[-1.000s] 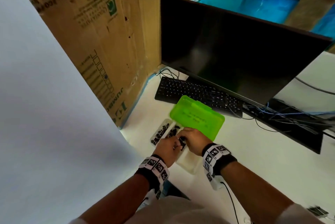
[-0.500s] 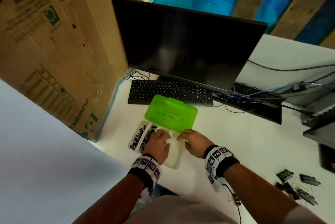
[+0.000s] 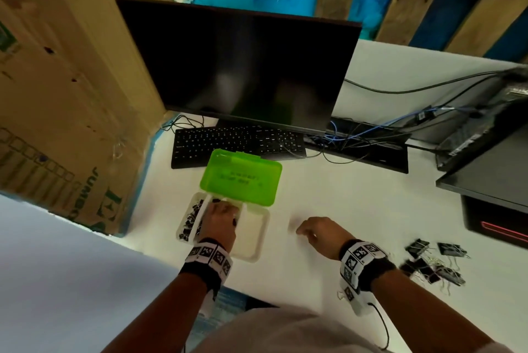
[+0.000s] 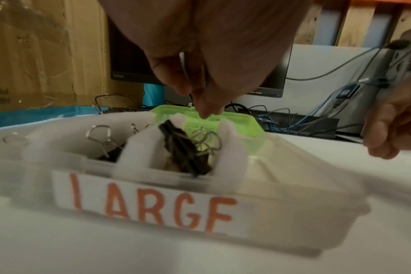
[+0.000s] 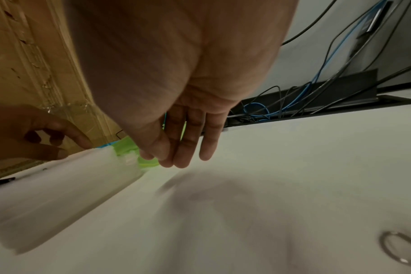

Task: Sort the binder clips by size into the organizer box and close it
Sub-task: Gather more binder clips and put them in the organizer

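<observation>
**Translucent organizer box open on the desk, two slots filled**

Translucent white organizer box [image 3: 258, 238] sits on the white desk [image 3: 328, 198], green lid [image 3: 241, 177] swung back toward the keyboard [image 3: 237, 144]. Front wall carries a label [image 4: 143, 204] hand-lettered "LARGE" in red. Leftmost compartment holds a row of small black binder clips [image 3: 190, 219]. Next compartment holds darker clips with wire handles, heaped. Widest compartment, at the right, shows only pale floor.

Left hand [image 3: 221, 219] hovers over the middle compartments, fingers hanging down and loosely bent; whether they hold a clip, cannot tell. Right hand [image 3: 320, 231] is off the box, above bare desk, fingers nearly straight, holding nothing.

Loose pile of larger black clips [image 3: 434, 262] lies on the desk, well right of the box, beside the right wrist.
</observation>
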Action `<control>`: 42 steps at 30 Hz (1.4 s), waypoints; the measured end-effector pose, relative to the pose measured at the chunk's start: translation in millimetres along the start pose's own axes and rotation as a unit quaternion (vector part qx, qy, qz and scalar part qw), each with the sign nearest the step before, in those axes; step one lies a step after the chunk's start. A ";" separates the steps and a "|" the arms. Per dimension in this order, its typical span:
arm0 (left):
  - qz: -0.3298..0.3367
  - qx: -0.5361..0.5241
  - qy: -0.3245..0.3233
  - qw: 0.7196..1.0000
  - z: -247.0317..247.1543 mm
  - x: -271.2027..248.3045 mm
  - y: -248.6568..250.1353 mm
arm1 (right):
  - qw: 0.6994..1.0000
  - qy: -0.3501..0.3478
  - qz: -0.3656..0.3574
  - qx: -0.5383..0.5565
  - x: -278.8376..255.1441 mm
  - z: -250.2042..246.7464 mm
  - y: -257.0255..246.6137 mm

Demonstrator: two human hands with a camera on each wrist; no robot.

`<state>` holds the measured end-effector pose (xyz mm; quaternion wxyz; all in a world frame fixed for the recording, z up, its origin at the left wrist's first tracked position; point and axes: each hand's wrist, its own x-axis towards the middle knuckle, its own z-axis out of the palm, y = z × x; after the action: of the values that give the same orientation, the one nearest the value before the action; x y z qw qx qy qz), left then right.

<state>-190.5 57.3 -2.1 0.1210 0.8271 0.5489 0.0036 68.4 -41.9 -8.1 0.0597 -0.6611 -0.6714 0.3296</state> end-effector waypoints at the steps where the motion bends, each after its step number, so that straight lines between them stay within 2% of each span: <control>1: 0.007 -0.013 0.016 1.000 1.0 0.1 3.0 | 1.000 0.006 0.001 0.003 -2.4 -1.1 1.5; 3: 0.056 -0.057 0.031 0.996 5.6 1.4 19.5 | 1.000 0.016 0.018 0.009 -10.7 -4.2 8.4; 4: 0.096 -0.085 0.018 0.992 9.3 0.6 32.7 | 0.999 0.020 0.033 0.011 -16.5 -5.3 14.6; 6: 0.179 -0.143 -0.057 0.972 17.9 -5.6 64.8 | 0.996 0.035 0.077 0.008 -30.8 -7.7 31.6; 9: 0.270 -0.191 -0.178 0.927 34.9 -20.0 111.2 | 0.986 0.055 0.156 -0.006 -60.1 -14.2 57.7; 11: 0.323 -0.165 -0.256 0.896 45.9 -29.3 138.2 | 0.982 0.054 0.179 -0.021 -82.6 -17.3 70.1; 14: 0.402 -0.102 -0.325 0.850 57.5 -41.4 174.1 | 0.983 0.034 0.180 -0.011 -115.2 -9.5 84.1; 16: 0.462 -0.042 -0.342 0.817 65.8 -46.6 192.7 | 0.984 0.023 0.176 0.011 -130.2 1.6 90.5; 18: 0.514 0.033 -0.324 0.793 72.3 -47.2 205.3 | 0.984 0.029 0.170 0.038 -140.5 11.5 93.8; 20: 0.535 0.068 -0.272 0.797 75.8 -44.2 213.5 | 0.982 0.041 0.170 0.064 -149.3 20.6 97.3; 22: 0.524 0.055 -0.222 0.820 78.9 -39.7 220.0 | 0.977 0.070 0.178 0.097 -159.8 25.7 98.4; 23: 0.510 0.048 -0.218 0.831 81.7 -37.0 223.2 | 0.974 0.085 0.182 0.109 -165.6 28.1 99.1; 28: 0.444 0.017 -0.278 0.852 89.6 -27.5 236.2 | 0.978 0.068 0.195 0.043 -182.4 35.8 94.1; 32: 0.383 -0.047 -0.295 0.874 89.0 -26.6 238.0 | 0.971 0.087 0.215 0.058 -173.3 28.5 98.4; 35: 0.284 -0.144 -0.333 0.888 87.7 -23.5 234.0 | 0.960 0.125 0.240 0.075 -158.3 14.1 100.1; 36: 0.255 -0.159 -0.319 0.899 87.4 -22.6 232.7 | 0.957 0.125 0.250 0.076 -153.1 9.4 100.2; 37: 0.251 -0.143 -0.287 0.913 86.8 -21.0 230.2 | 0.953 0.123 0.266 0.075 -148.4 5.5 101.2; 39: 0.251 -0.118 -0.269 0.922 82.0 -18.8 224.0 | 0.943 0.105 0.306 0.070 -140.2 -1.3 105.1; 42: 0.281 -0.079 -0.278 0.915 82.6 -16.0 207.2 | 0.936 0.067 0.337 0.070 -129.8 -6.1 113.9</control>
<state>2.5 -49.8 -37.9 0.3277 0.9025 0.2363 -0.1495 183.7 -170.4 -16.7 0.0362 -0.8632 -0.3789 0.3317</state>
